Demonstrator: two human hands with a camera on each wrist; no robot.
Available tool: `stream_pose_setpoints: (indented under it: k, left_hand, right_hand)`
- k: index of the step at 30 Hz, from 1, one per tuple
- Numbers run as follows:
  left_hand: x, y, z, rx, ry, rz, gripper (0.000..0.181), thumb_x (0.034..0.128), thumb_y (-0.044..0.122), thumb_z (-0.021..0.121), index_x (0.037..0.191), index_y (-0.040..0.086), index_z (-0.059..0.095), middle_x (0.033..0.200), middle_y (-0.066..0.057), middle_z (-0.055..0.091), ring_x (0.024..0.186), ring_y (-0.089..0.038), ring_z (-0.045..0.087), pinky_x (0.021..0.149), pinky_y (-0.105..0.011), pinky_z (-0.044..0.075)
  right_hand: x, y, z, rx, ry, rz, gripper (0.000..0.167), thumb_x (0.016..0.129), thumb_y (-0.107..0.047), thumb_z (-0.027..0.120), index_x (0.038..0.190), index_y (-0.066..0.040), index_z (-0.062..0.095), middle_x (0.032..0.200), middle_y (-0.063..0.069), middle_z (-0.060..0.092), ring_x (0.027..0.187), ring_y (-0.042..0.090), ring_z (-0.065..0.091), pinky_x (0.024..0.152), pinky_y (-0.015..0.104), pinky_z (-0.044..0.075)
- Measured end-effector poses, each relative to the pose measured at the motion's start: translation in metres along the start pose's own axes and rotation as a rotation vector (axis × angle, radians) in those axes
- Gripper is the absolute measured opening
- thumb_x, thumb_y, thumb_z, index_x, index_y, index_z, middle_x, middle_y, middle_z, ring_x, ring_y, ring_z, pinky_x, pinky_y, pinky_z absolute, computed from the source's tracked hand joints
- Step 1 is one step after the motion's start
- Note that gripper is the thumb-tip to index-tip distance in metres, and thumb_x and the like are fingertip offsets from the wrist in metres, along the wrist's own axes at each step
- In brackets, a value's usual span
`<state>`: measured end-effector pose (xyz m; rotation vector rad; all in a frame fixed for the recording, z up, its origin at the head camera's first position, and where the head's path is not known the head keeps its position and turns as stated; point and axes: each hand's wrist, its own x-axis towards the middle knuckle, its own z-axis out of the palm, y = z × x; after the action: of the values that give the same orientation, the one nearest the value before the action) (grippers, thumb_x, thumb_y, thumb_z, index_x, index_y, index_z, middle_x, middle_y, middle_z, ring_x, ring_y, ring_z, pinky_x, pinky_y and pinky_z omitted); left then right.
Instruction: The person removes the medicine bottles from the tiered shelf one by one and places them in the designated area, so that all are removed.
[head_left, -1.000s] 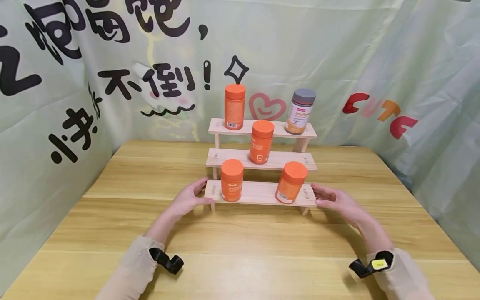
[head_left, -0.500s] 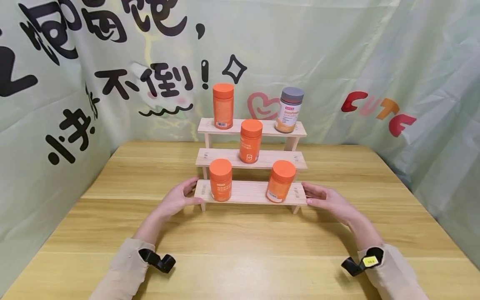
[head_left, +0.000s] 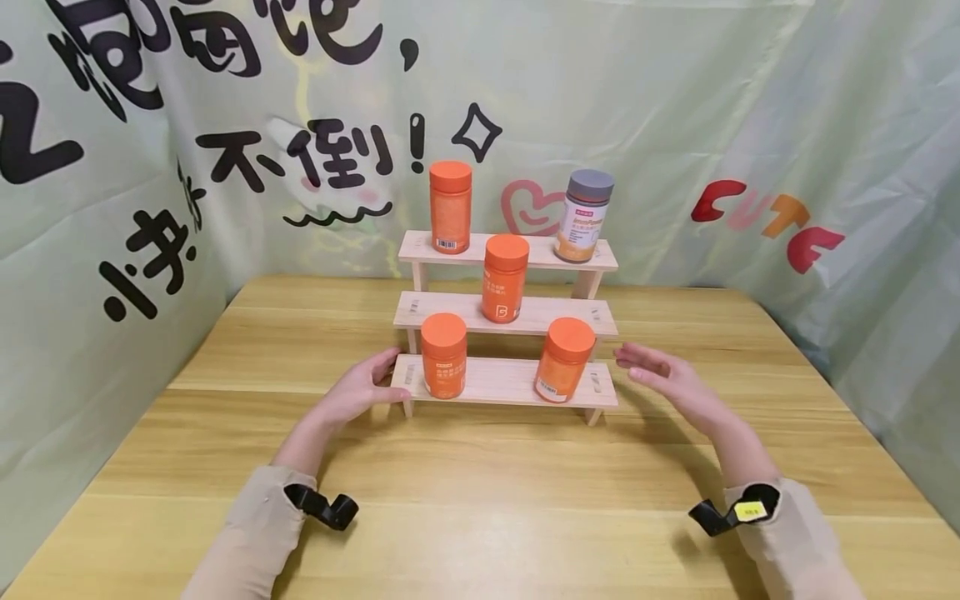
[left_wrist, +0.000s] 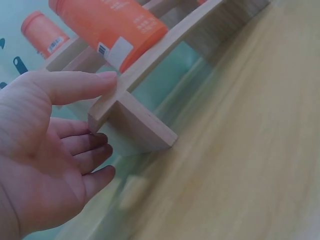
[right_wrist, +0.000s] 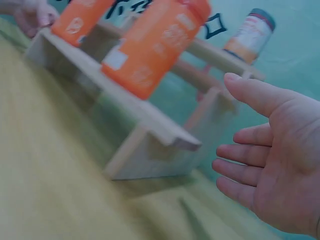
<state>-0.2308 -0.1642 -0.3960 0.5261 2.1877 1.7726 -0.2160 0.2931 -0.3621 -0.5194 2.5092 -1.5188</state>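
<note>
A three-tier wooden display stand [head_left: 491, 385] stands on the table, bearing several jars. On the bottom step are two orange jars [head_left: 444, 358], [head_left: 564, 362]; one orange jar [head_left: 505, 279] stands on the middle step. The top step carries an orange jar [head_left: 451, 208] and a grey-lidded white jar [head_left: 585, 218]. At the bottom step's left end is my left hand [left_wrist: 45, 135], its thumb tip against the corner and its relaxed fingers beside the end. My right hand [right_wrist: 280, 150] is apart from the right end, fingers extended, holding nothing.
The wooden table [head_left: 480, 500] extends around the stand. Behind it and along both sides hangs a pale green printed cloth [head_left: 637, 100]. Black wrist mounts [head_left: 322, 507] sit over both sleeves.
The stand with its jars shifted left between the first two frames, both hands at its ends. Since then my right hand has come off the right end and moved slightly away.
</note>
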Motion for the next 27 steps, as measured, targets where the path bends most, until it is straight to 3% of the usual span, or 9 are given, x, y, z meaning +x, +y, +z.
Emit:
stream_pose_setpoints:
  k: [4, 8, 13, 17, 20, 27]
  left_hand:
    - [0.002, 0.002, -0.001, -0.012, -0.039, -0.005, 0.085, 0.0826, 0.000, 0.064, 0.143, -0.013, 0.005, 0.144, -0.032, 0.022, 0.131, -0.042, 0.027, 0.108, -0.049, 0.023]
    - [0.002, 0.001, -0.005, -0.025, -0.078, 0.000, 0.086, 0.0824, -0.002, 0.063, 0.142, -0.013, 0.003, 0.145, -0.033, 0.018, 0.133, -0.042, 0.023, 0.109, -0.050, 0.020]
    - [0.002, 0.002, -0.008, -0.010, -0.098, 0.009, 0.084, 0.0824, -0.001, 0.063, 0.142, -0.014, 0.004, 0.145, -0.033, 0.017, 0.133, -0.044, 0.021, 0.109, -0.051, 0.018]
    - [0.001, 0.000, -0.010, -0.005, -0.100, 0.002, 0.084, 0.0826, 0.000, 0.063, 0.142, -0.014, 0.005, 0.147, -0.032, 0.015, 0.134, -0.043, 0.018, 0.109, -0.051, 0.016]
    - [0.001, 0.000, -0.011, -0.002, -0.102, 0.009, 0.084, 0.0831, 0.001, 0.063, 0.142, -0.014, 0.005, 0.147, -0.032, 0.013, 0.135, -0.043, 0.016, 0.110, -0.051, 0.015]
    - [0.000, -0.001, -0.011, -0.006, -0.110, 0.024, 0.084, 0.0836, 0.000, 0.063, 0.142, -0.015, 0.004, 0.147, -0.032, 0.011, 0.135, -0.043, 0.015, 0.110, -0.051, 0.014]
  right_hand:
    - [0.001, -0.008, -0.019, -0.036, 0.049, -0.028, 0.054, 0.098, -0.019, 0.047, 0.142, 0.006, 0.028, 0.138, 0.028, 0.039, 0.115, 0.001, 0.048, 0.088, 0.009, 0.038]
    - [0.002, -0.020, -0.037, -0.110, 0.097, -0.038, 0.055, 0.098, -0.023, 0.048, 0.143, 0.003, 0.029, 0.138, 0.020, 0.043, 0.113, -0.003, 0.047, 0.086, 0.008, 0.039]
    - [0.008, -0.041, -0.053, -0.152, 0.165, 0.019, 0.057, 0.097, -0.029, 0.049, 0.145, -0.005, 0.029, 0.139, 0.010, 0.045, 0.113, -0.002, 0.047, 0.089, 0.011, 0.038]
    - [0.019, -0.061, -0.058, -0.139, 0.210, 0.065, 0.060, 0.095, -0.035, 0.050, 0.147, -0.012, 0.028, 0.141, 0.009, 0.043, 0.115, 0.002, 0.046, 0.104, 0.032, 0.034]
    - [0.030, -0.074, -0.058, -0.102, 0.229, 0.055, 0.064, 0.094, -0.037, 0.051, 0.147, -0.013, 0.026, 0.142, 0.011, 0.040, 0.121, 0.011, 0.044, 0.107, 0.046, 0.028]
    - [0.057, -0.101, -0.053, -0.067, 0.234, 0.023, 0.073, 0.091, -0.041, 0.055, 0.148, -0.010, 0.023, 0.144, 0.013, 0.038, 0.129, 0.023, 0.038, 0.108, 0.047, 0.025]
